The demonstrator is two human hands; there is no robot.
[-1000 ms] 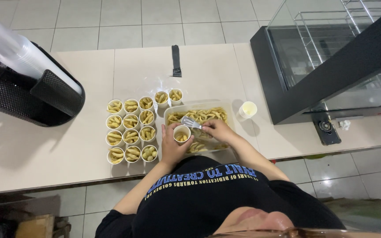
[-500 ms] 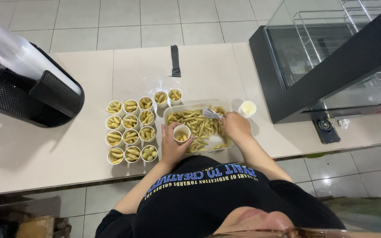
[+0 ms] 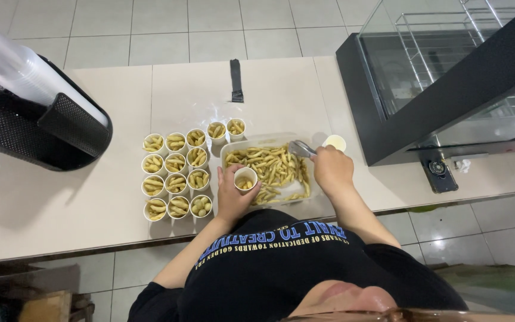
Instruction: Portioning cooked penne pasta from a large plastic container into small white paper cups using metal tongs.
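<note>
Portioning of fried, finger-shaped snacks into small paper cups appears to be the step in hand. A small white cup (image 3: pixel 245 177), with a few pieces already in it, is held by the left hand (image 3: pixel 232 194), whose fingers are wrapped around its side; it is kept over the near left part of a clear rectangular tray (image 3: pixel 232 146) that lies on the pale tabletop (image 3: pixel 90 203). Metal tongs (image 3: pixel 300 148) are gripped in the closed right hand (image 3: pixel 331 170), their tips lying over the far right part of the tray, above the heap of snacks (image 3: pixel 272 167). Whether a piece is caught between the tips cannot be told.

Left of the tray, 12 filled cups (image 3: pixel 176 179) are set in rows of 3, and 2 more filled cups (image 3: pixel 226 129) stand just beyond the tray's far left corner. A small round white dish (image 3: pixel 334 142) sits just right of the tongs. A black mesh holder with stacked clear cups (image 3: pixel 37 113) stands well apart at the left, and a glass display case (image 3: pixel 448 71) at the right.

By judgement, the next move calls for pieces to be pinched from the heap and carried leftward to the held cup.
</note>
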